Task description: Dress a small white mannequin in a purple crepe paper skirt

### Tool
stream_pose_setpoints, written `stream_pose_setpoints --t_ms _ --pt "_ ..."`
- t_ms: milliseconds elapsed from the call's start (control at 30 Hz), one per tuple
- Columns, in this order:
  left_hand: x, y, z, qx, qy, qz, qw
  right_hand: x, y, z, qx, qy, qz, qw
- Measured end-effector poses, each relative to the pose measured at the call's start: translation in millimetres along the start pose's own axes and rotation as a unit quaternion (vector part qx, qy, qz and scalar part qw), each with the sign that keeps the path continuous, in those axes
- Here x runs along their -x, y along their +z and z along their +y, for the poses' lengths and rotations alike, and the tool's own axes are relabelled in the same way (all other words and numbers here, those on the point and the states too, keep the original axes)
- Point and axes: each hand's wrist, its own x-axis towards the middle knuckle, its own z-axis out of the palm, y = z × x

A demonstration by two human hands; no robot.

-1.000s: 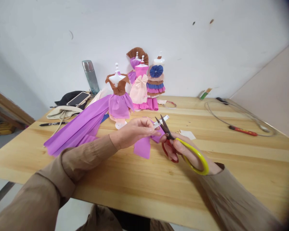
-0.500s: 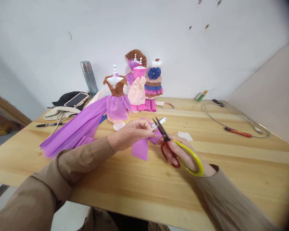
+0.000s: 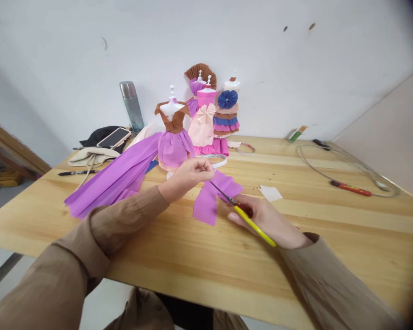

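My left hand (image 3: pixel 190 175) is pinched shut on the end of a white tape ring (image 3: pixel 216 160), just in front of a small mannequin in a purple and brown paper dress (image 3: pixel 174 142). My right hand (image 3: pixel 266 220) grips yellow-handled scissors (image 3: pixel 242 214). Their blades are seen edge-on, and the tips point up-left toward my left fingers. A folded purple paper piece (image 3: pixel 209 199) lies on the wooden table (image 3: pixel 206 256) under the blades. Whether the blades touch the tape is hidden.
A long purple paper sheet (image 3: pixel 113 181) trails left from the dress. Two more dressed mannequins (image 3: pixel 209 117) stand by the wall, with a steel flask (image 3: pixel 131 106), a phone (image 3: pixel 113 138) on cloth, and a pen (image 3: pixel 77 173). A white scrap (image 3: pixel 270 192), cable (image 3: pixel 330 167) and red-handled tool (image 3: pixel 350 188) lie right.
The scissors have turned from open and upright to edge-on and low. The purple piece has dropped from my hands onto the table. My left hand has moved up and back to the tape ring.
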Motion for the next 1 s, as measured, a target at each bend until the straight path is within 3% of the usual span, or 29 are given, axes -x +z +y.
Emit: stream_pose_setpoints --t_ms 133,300,567,833,900,1000 --pt "-2 -0.9 -2 -0.095 0.022 -0.033 0.995 4 4 -11 0.217 0.071 -0.038 0.973" --pt "-7 -4.3 -18 -0.156 0.035 -0.11 0.981 9 16 -22 0.318 0.091 -0.047 0.942" --pt "-15 -13.8 -35 -0.164 0.004 -0.133 0.978 12 13 -34 0.338 0.096 -0.076 0.933" --pt "-23 -8.8 -39 0.062 -0.108 -0.103 0.987 9 9 -42 0.307 0.034 -0.074 0.948" --pt "-24 -10.0 -36 0.027 -0.116 -0.086 0.989 7 7 -40 0.301 0.03 -0.066 0.951" --pt "-20 -10.8 -26 -0.113 -0.073 -0.07 0.988 0 6 -31 0.258 0.027 -0.026 0.965"
